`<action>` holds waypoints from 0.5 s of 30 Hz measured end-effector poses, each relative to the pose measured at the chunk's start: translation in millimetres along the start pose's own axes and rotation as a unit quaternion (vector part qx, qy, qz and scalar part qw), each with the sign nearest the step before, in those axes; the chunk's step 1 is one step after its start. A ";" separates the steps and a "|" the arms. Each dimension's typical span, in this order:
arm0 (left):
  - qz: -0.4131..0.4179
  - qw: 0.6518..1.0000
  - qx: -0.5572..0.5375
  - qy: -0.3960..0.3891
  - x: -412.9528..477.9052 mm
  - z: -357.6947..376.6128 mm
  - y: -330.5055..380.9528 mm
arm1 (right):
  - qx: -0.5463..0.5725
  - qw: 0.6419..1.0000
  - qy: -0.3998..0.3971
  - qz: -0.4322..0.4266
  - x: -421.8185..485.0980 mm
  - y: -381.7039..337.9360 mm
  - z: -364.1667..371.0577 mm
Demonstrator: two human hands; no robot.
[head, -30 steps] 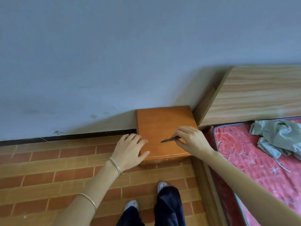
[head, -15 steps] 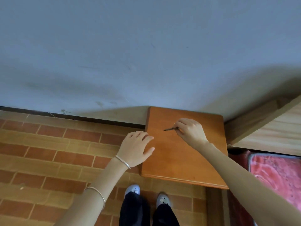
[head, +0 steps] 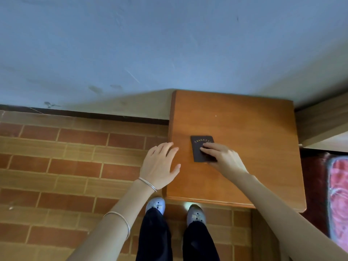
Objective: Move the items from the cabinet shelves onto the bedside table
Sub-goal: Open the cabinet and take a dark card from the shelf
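Hands are held low over the table (head: 244, 117). At its 9 o'clock edge the left hand (head: 160, 164) is spread wide, nothing held. The right hand (head: 224, 157) is laid on a dark booklet (head: 199, 146) lying flat toward 9 o'clock on the table, apparently pressed rather than pinched. Were that hand dragged off, the booklet could be slid over that edge.

Your right hand (head: 224, 157) rests with its fingers laid on a small dark booklet (head: 199, 146), which lies flat on the bedside table (head: 248, 125) near its left edge. Your left hand (head: 160, 166), fingers spread, sits at that same left edge.
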State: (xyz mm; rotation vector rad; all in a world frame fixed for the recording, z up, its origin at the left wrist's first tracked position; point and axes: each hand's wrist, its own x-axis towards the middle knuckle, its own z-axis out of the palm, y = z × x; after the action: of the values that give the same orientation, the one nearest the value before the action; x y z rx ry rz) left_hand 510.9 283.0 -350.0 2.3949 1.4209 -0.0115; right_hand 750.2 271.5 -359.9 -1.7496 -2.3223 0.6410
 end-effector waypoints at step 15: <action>0.027 0.999 0.042 -0.014 46.0 38.3 -37.5 | 0.040 0.999 -0.013 -0.010 76.1 25.1 22.8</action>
State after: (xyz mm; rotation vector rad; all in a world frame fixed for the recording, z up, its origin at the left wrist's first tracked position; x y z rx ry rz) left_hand 508.4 326.5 -405.5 2.4899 1.3700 -0.0921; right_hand 740.6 343.6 -400.5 -1.6905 -2.2935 0.7473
